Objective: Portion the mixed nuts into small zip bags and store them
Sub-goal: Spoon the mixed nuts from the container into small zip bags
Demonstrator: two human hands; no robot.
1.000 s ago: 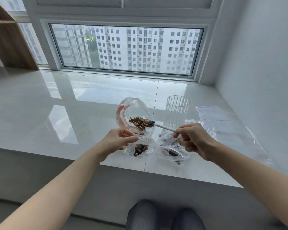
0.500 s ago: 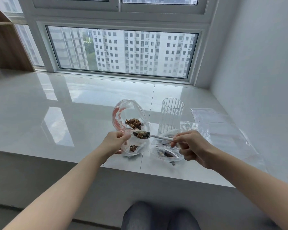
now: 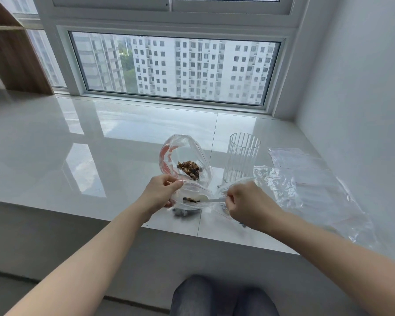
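A large clear bag [image 3: 184,156] with a red strip stands open on the glossy white sill [image 3: 78,156], with a heap of mixed nuts [image 3: 188,168] in it. In front of it my left hand [image 3: 160,193] pinches the rim of a small zip bag [image 3: 192,197] and holds it open. My right hand [image 3: 246,205] grips a white spoon [image 3: 209,199] whose bowl is tipped inside the small bag, above a few nuts [image 3: 192,200]. Another small bag lies under my right hand, mostly hidden.
A ribbed clear glass [image 3: 242,157] stands right of the big bag. Empty zip bags and crumpled clear plastic [image 3: 306,179] lie along the right, near the wall. The sill's front edge runs just under my hands. A wooden shelf [image 3: 12,51] stands far left.
The spoon came out of the large bag with nuts, moved down and toward me, and now tips into the small bag. My left hand kept hold of the small bag's rim.
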